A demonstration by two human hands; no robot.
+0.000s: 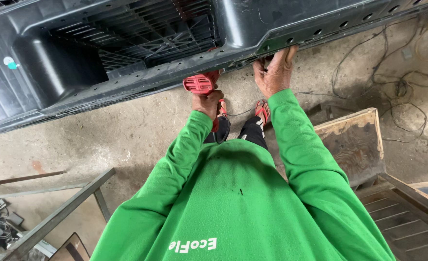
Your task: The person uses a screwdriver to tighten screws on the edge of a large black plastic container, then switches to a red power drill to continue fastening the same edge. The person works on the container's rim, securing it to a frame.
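A large black moulded plastic part [78,58] with a ribbed inside stretches across the top of the view, and a perforated metal strip [320,30] runs along its near edge. My left hand [207,103] is shut on a red power drill [200,83], whose nose points up against that edge. My right hand [273,72] grips the same edge just right of the drill, with its fingers curled over the strip. Both arms are in green sleeves.
My feet in red sandals [262,111] stand on the concrete floor below the part. A wooden box [356,140] and a slatted panel [407,222] sit at right. Loose wires [397,87] lie at the upper right. A grey metal frame [64,208] crosses the lower left.
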